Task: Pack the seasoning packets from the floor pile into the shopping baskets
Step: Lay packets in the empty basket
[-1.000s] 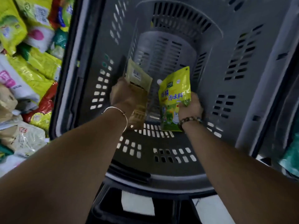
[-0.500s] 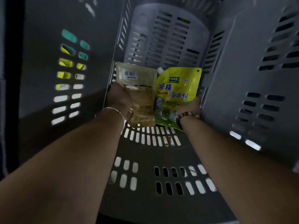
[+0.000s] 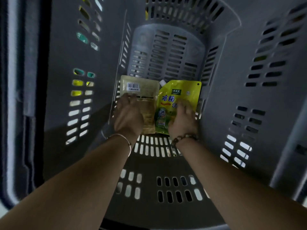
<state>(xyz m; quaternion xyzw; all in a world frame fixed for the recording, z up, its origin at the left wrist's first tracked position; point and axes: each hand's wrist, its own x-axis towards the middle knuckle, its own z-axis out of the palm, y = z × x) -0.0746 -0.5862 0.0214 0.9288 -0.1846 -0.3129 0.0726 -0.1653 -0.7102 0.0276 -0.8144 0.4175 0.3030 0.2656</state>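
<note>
Reaching arms: two bare arms go down into the grey basket, from the near side to the far end of its floor.
Basket: deep, with tall walls full of slots; it is dim inside, and light comes in through the slots.
Tan packet: lies flat on the basket floor at the far end, on the left; a white barcode sticker sits near its far edge.
Yellow packet: lies flat just to the right of the tan packet, and their edges touch; it has blue letters on it and a small white cap at its far left corner.
Left hand: palm down on the left part of the tan packet, with the fingers lying straight on top and not curled round it.
Right hand: over the near right part of the yellow packet; it is blurry, but the fingers look spread and loose, holding nothing.
Left wrist: a thin bangle goes round it.
Right wrist: a bead bracelet goes round it.
Left wall slots: bits of yellow and green show through from outside.
</note>
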